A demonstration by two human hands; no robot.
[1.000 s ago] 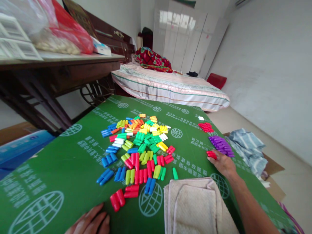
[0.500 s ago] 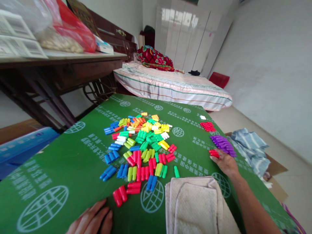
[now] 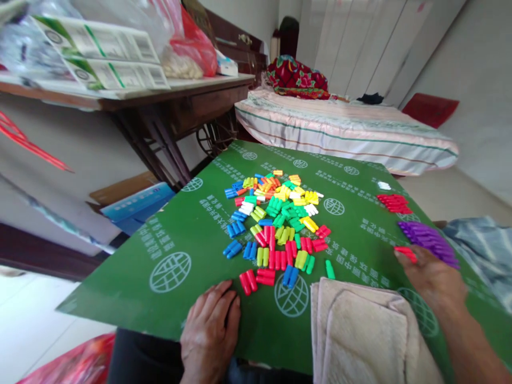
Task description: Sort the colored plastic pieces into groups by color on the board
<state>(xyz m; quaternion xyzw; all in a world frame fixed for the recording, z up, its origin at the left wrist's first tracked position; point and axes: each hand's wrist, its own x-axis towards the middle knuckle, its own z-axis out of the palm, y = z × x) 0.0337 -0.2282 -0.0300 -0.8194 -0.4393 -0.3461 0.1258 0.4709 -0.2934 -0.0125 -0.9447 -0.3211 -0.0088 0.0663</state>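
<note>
My right hand [image 3: 434,280] pinches a red plastic tube piece [image 3: 405,253] between thumb and fingers, at the near left end of a row of purple tube pieces [image 3: 429,242]. Beyond that row lie a group of red pieces [image 3: 393,203] and a few white ones [image 3: 384,185]. My left hand [image 3: 212,322] rests palm down on the front edge of the green board [image 3: 132,298], holding nothing. Just past its fingertips is a red pair [image 3: 248,281]. Mid-board spreads a loose pile of small rounded pieces, including green ones [image 3: 296,210] and blue ones [image 3: 236,229].
A folded beige cloth [image 3: 364,325] lies between my hands at the front edge. At the left, a table [image 3: 200,88] bears boxes and bags. A bed [image 3: 344,128] stands behind the board, and a striped blue cloth [image 3: 484,248] is off to its right.
The view has swung left, so everything appears farther right, and more of my left hand shows. My right hand still holds the red piece beside the purple row.
</note>
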